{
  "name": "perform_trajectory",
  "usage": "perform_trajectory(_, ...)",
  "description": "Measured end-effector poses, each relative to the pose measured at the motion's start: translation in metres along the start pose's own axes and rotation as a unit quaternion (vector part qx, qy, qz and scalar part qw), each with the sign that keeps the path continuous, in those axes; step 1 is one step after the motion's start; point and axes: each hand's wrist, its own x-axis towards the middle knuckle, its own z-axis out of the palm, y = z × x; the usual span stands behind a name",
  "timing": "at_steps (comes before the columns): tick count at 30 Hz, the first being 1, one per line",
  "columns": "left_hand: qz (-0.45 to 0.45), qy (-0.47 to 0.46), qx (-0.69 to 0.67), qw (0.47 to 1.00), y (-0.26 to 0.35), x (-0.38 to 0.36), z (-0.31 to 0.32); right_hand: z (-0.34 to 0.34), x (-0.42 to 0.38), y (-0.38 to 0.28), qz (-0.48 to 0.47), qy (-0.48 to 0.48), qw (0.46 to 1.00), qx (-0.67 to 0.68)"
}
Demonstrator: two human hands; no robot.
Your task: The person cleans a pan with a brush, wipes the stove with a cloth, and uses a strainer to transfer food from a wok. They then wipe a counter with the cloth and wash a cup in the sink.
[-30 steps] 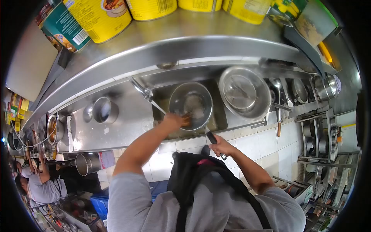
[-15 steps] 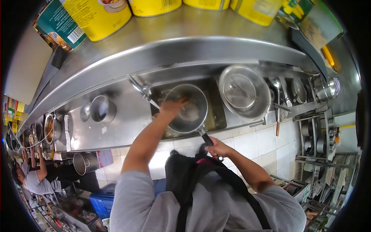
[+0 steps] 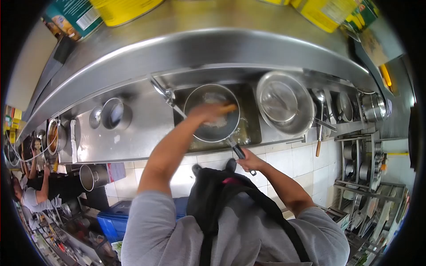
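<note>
A round pan [image 3: 194, 98] with a long black handle [image 3: 237, 150] is over the sink basin [image 3: 248, 116]. My right hand [image 3: 250, 161] is wrapped around the handle near its end. Inside the pan, my left hand [image 3: 207, 113] is blurred by motion. From its fingers sticks out a small orange-yellow pad [image 3: 228, 108], too smeared to name more exactly. Whitish suds or wet patches show on the pan's bottom. The tap [image 3: 167, 94] stands just left of the pan, its spout pointing toward the basin.
Right of the basin, a large steel bowl [image 3: 306, 104] holds a smaller strainer-like bowl [image 3: 279, 101]. To the left, a small pot [image 3: 126, 114] rests on the steel counter [image 3: 146, 133]. Cans [image 3: 319, 13] line the upper shelf. A co-worker [image 3: 37, 195] is at far left.
My left hand has moved right inside the pan, and the orange-yellow pad shows more plainly. My right hand keeps its hold on the handle. The whole view has shifted slightly.
</note>
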Motion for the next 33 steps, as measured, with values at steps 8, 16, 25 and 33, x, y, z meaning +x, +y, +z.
perform_trajectory(8,0.005,0.019,-0.08,0.997,0.035,-0.063,0.082,0.0,0.005,-0.025,-0.036,0.116,0.993,0.009)
perform_trajectory(16,-0.099,0.05,-0.026,0.993,0.068,-0.1,0.11,0.025,0.006,-0.04,0.045,0.073,0.954,0.288)
perform_trajectory(25,-0.102,0.066,0.052,0.991,0.04,-0.119,0.124,0.029,0.011,-0.038,0.056,0.061,0.94,0.332)
perform_trajectory(33,-0.234,0.055,0.141,0.96,-0.112,-0.151,0.097,0.031,-0.026,-0.064,0.039,0.075,0.96,0.267)
